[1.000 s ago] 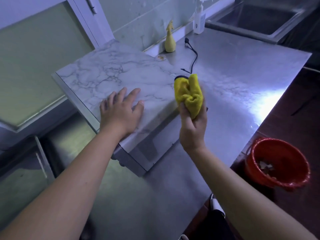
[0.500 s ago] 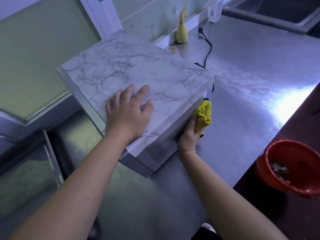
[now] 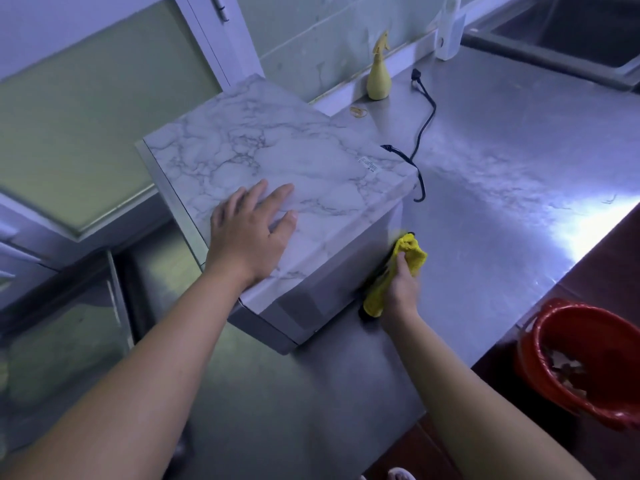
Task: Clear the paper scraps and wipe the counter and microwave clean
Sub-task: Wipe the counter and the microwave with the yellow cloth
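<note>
Against the microwave (image 3: pixel 277 157), my right hand (image 3: pixel 400 289) grips the cloth (image 3: pixel 410 252).
My left hand (image 3: pixel 247 237) lies flat on its top; steel counter (image 3: pixel 502 174) beneath, bucket (image 3: pixel 540 327) near right.

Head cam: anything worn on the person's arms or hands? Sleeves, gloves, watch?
Nothing worn shows. The left hand and right hand are bare: no gloves, rings or watch. Both forearms are bare to the frame edge, no sleeves. The right hand is slightly blurred.

dim bluish light, white glare on the counter (image 3: pixel 575 233), blurred cloth (image 3: pixel 410 252), bowed edges
</note>
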Demonstrator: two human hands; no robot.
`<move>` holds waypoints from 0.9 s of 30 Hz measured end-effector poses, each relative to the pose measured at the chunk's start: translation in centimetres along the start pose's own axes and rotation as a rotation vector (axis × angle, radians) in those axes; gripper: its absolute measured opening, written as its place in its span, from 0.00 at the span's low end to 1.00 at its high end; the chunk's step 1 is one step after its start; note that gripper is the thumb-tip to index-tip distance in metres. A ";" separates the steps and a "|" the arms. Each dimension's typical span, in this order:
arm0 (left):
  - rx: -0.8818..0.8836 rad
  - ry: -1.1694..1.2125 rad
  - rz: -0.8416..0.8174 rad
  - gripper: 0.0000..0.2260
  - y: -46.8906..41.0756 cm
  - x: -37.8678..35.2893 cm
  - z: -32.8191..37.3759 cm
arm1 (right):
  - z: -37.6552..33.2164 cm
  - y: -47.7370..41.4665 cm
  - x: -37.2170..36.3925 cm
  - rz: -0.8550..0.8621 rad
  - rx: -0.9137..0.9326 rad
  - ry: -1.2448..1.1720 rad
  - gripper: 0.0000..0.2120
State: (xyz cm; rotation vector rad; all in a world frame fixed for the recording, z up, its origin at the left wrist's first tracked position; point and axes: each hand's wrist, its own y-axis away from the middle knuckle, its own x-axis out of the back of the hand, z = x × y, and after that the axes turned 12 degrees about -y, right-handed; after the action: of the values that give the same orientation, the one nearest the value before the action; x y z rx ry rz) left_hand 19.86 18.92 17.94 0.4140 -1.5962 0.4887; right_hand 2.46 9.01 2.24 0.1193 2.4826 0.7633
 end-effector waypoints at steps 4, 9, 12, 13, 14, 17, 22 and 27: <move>-0.003 0.001 -0.003 0.25 0.0 0.0 0.0 | -3.5 3.2 0.3 -0.147 0.302 -0.086 0.17; 0.014 0.005 0.003 0.28 -0.4 -0.1 -0.1 | -5.1 7.6 -1.1 -0.512 0.528 -0.141 0.27; 0.013 0.012 -0.006 0.27 -0.6 0.0 -0.1 | -4.7 9.5 -2.2 -0.489 0.588 -0.064 0.25; 0.008 0.016 -0.008 0.25 -0.6 0.0 -0.2 | -4.4 10.1 -2.7 -0.453 0.630 -0.022 0.25; 0.004 0.025 -0.012 0.24 -0.6 0.1 -0.2 | -4.0 10.9 -3.2 -0.419 0.689 0.015 0.25; -0.001 0.057 -0.026 0.23 -0.6 0.2 -0.2 | -2.0 12.5 -4.3 -0.336 0.965 0.212 0.27; -0.053 0.015 -0.008 0.23 -0.7 0.0 -0.4 | 3.3 12.4 -5.9 -0.322 0.955 0.489 0.30; -0.071 0.024 -0.043 0.24 -0.7 -0.2 -0.4 | 6.2 8.3 -5.6 -0.139 0.732 0.032 0.33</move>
State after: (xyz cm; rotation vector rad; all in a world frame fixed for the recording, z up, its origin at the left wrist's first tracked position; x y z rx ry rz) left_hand 20.57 18.53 17.81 0.3866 -1.5732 0.4022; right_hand 9.88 17.70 5.09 0.1917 2.6437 -0.2273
